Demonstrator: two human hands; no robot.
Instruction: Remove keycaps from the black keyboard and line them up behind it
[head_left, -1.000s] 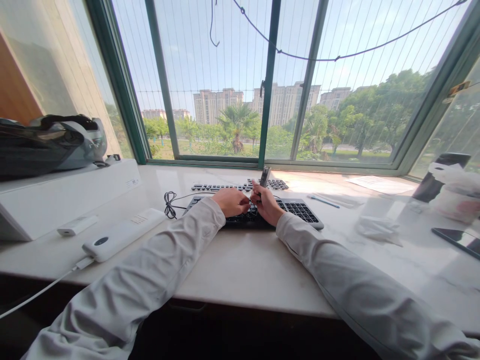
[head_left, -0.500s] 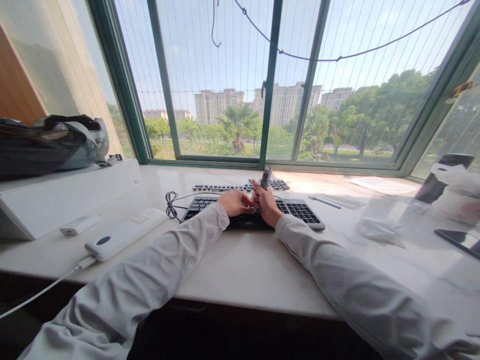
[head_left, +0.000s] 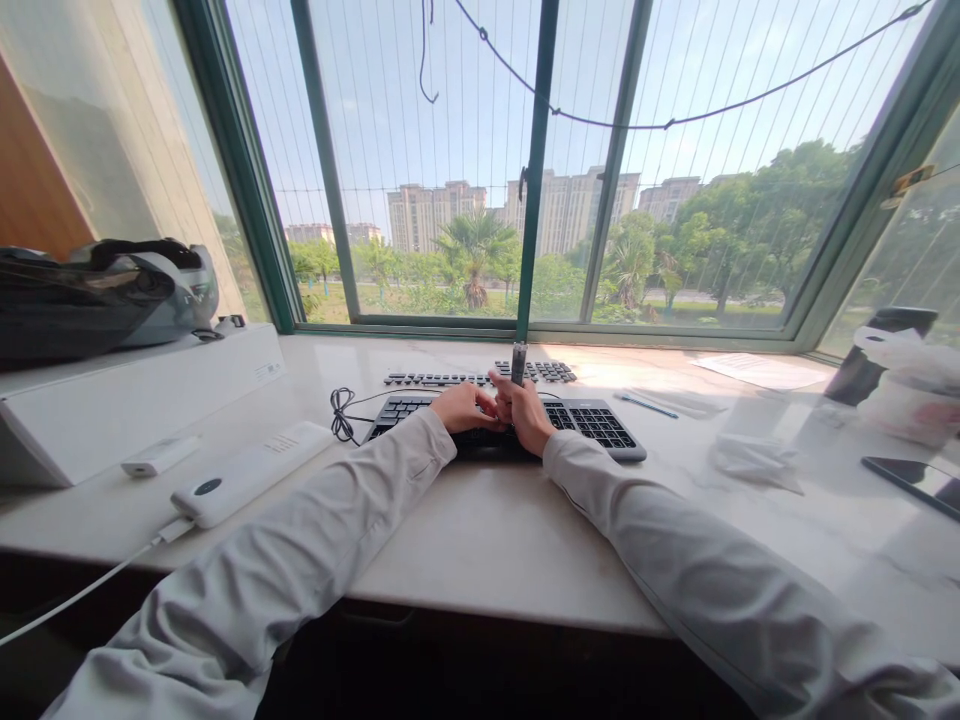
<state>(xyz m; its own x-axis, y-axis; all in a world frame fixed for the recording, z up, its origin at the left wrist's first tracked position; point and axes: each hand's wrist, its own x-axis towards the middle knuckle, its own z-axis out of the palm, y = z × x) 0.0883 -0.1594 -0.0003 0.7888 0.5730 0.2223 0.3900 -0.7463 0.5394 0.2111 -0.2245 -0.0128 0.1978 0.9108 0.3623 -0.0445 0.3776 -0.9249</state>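
Both hands meet over a dark grey computer keyboard point(head_left: 600, 422) on the pale marble surface point(head_left: 480, 530). Right hand point(head_left: 527, 412) grips a slim dark tool point(head_left: 517, 362) upright; left hand point(head_left: 465, 408) curls beside it, fingertips touching the keys; its grasp is unclear.

Long pale grey sleeves point(head_left: 300, 540), bare hands

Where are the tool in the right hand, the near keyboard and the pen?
tool point(head_left: 518, 361), head view, on its dark upper end above the fingers.
near keyboard point(head_left: 596, 421), head view, on its number-pad keys.
pen point(head_left: 648, 404), head view, mid-shaft, on the counter.
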